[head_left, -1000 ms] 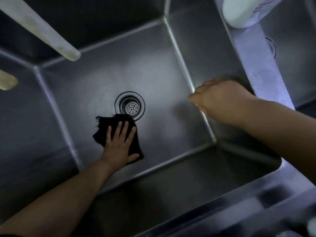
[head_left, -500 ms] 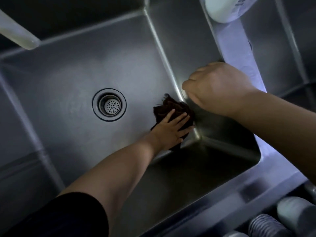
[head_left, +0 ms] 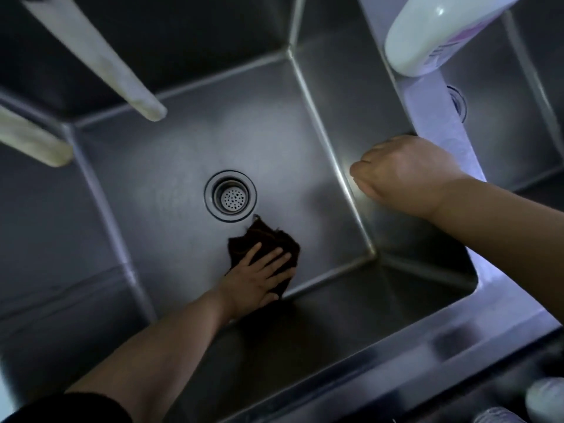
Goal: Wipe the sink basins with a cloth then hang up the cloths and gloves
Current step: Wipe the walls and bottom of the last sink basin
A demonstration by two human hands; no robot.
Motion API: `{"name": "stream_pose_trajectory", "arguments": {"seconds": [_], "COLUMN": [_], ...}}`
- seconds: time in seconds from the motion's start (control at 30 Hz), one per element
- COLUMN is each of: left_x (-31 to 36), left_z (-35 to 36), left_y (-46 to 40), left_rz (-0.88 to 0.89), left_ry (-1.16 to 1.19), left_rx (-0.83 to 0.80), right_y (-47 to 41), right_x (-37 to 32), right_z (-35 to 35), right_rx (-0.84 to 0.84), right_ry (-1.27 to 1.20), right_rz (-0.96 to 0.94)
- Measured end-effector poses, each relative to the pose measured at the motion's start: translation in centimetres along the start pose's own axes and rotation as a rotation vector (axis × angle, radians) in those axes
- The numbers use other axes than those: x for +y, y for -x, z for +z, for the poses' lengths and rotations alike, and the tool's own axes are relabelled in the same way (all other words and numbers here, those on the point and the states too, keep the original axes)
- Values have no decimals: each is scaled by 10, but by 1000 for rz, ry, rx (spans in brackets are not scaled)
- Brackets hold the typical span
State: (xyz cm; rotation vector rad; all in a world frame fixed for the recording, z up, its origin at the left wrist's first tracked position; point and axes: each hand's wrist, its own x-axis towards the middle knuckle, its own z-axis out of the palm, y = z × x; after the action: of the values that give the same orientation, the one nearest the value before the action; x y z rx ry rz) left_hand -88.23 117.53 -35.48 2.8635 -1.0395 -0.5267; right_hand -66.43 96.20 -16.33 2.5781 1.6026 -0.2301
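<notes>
I look down into a deep steel sink basin [head_left: 171, 166] with a round drain [head_left: 230, 196] in its floor. A dark cloth [head_left: 264, 239] lies on the floor just below and right of the drain, near the front wall. My left hand [head_left: 259, 277] presses flat on the cloth with its fingers spread. My right hand [head_left: 403, 175] hangs over the basin's right wall beside the divider [head_left: 439, 117], its fingers curled under and holding nothing that I can see.
Two pale spouts [head_left: 100, 62] [head_left: 30, 141] reach in from the upper left. A white bottle [head_left: 433, 35] stands on the divider at the top right. A second basin [head_left: 503, 117] with its own drain lies to the right. Pale containers [head_left: 546, 398] sit at the bottom right.
My left hand has slid the cloth from the basin's front right corner back to the left, to a spot below the drain. My right hand stays near the divider.
</notes>
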Motion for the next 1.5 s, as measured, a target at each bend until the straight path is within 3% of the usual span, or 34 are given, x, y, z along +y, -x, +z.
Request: {"name": "stream_pose_trajectory", "arguments": {"seconds": [0.2,0.4,0.53,0.77,0.9,1.13,1.5], "left_x": [0,-26,-73,-122,-118,-95,2], "left_z": [12,12,-1,-24,-33,-34,-40], "left_y": [57,24,-12,-74,-110,-104,-24], "left_rz": [-564,-1026,-1187,-1133,-963,-519,-427], "left_ry": [174,371,437,404,510,288,458], "left_rx": [-35,-45,5,46,91,-85,-376], "right_y": [0,0,1,1,1,0,-1], "right_x": [-1,3,6,8,8,4,1], "right_z": [-2,1,4,9,9,5,-5], "right_rx": [-3,34,32,62,86,100,26], "right_ry": [5,-52,-72,-41,-40,-68,-42], "right_rz": [-14,-24,-44,-53,-61,-23,-74]}}
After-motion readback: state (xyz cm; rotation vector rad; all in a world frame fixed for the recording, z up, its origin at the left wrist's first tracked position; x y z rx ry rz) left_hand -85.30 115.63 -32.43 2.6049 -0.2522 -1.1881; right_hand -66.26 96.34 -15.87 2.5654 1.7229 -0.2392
